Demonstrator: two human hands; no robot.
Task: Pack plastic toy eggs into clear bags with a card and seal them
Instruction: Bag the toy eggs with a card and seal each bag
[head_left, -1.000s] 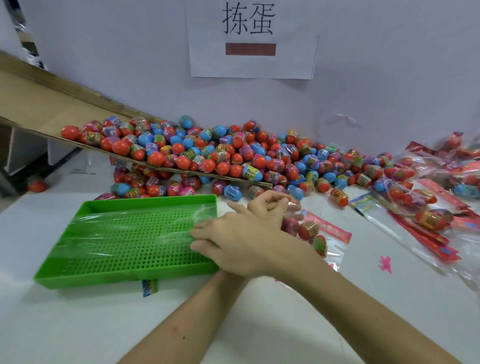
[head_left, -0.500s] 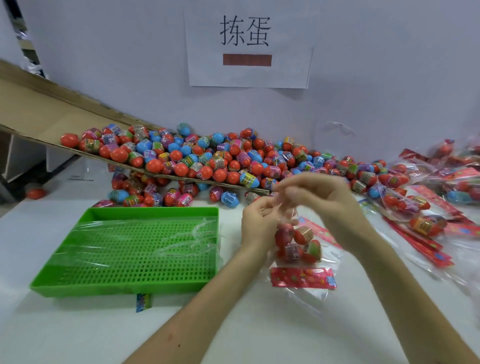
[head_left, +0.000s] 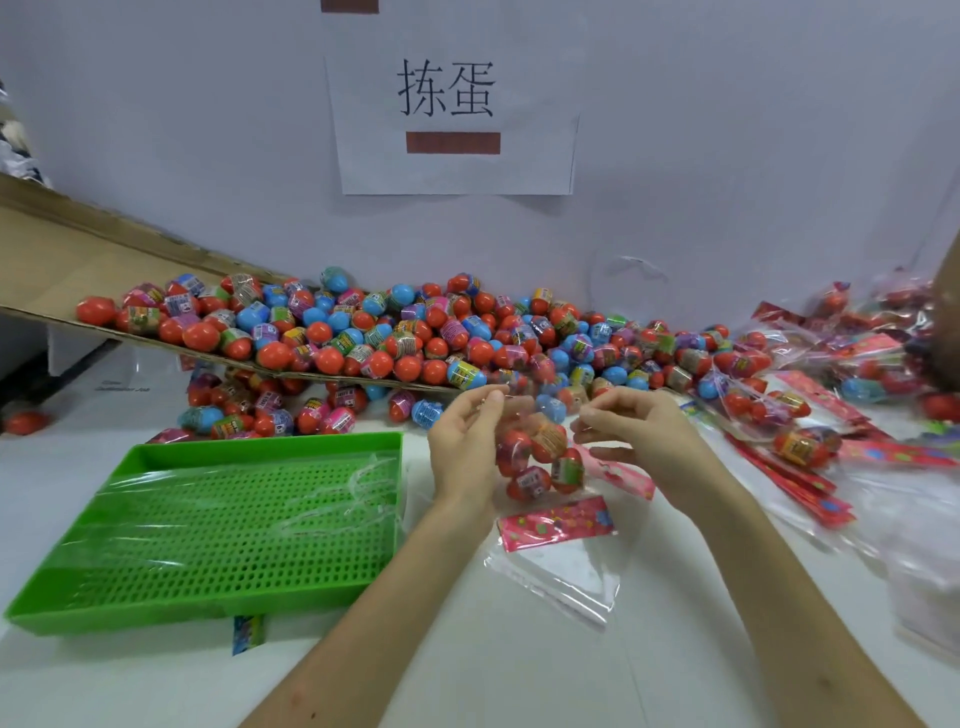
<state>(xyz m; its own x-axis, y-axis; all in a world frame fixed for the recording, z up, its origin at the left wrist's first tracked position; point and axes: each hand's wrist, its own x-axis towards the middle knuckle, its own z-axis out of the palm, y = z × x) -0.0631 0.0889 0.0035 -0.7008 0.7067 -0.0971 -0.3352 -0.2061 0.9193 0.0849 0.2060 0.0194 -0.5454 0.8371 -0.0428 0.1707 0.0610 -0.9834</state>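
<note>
A clear bag (head_left: 540, 457) with several red toy eggs inside hangs between my hands above the white table. My left hand (head_left: 465, 447) pinches its top left edge and my right hand (head_left: 631, 439) pinches the top right edge. A red-pink card (head_left: 556, 522) sits in the lower part of the bag, and the bag's clear bottom end (head_left: 566, 577) trails onto the table. A big heap of loose red and blue eggs (head_left: 395, 338) lies behind, partly on a sloping cardboard sheet (head_left: 62, 260).
A green perforated tray (head_left: 218, 525) holding clear plastic film lies to the left of my hands. Packed bags and red cards (head_left: 810, 415) are piled on the right. A paper sign (head_left: 452, 114) hangs on the back wall. A small printed slip (head_left: 248, 631) pokes out under the tray.
Both hands left the tray's edge and lifted the bag of eggs off the table. They now hold its top apart, the right hand a little farther right than half a second ago.
</note>
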